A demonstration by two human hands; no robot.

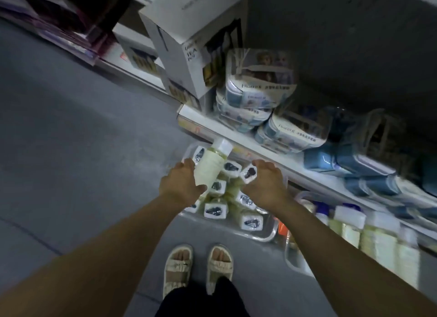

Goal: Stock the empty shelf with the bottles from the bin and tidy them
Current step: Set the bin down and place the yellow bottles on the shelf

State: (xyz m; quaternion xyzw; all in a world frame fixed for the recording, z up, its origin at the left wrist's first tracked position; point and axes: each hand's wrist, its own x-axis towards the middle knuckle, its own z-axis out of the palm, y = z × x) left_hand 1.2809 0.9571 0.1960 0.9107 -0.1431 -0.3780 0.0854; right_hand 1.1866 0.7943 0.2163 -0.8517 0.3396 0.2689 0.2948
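Over the clear bin (pixel 264 234) of bottles, left hand (pixel 181 184) grips a pale bottle (pixel 210 165); right hand (pixel 264 177) grabs a capped one (pixel 248 173)

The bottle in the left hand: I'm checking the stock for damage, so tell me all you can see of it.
The bottle is pale yellow and translucent, likely plastic, with a white cap at its far end. It tilts, cap up and away, above the clear bin of similar bottles. The left hand grips its lower body. No damage shows, though the picture is dim.
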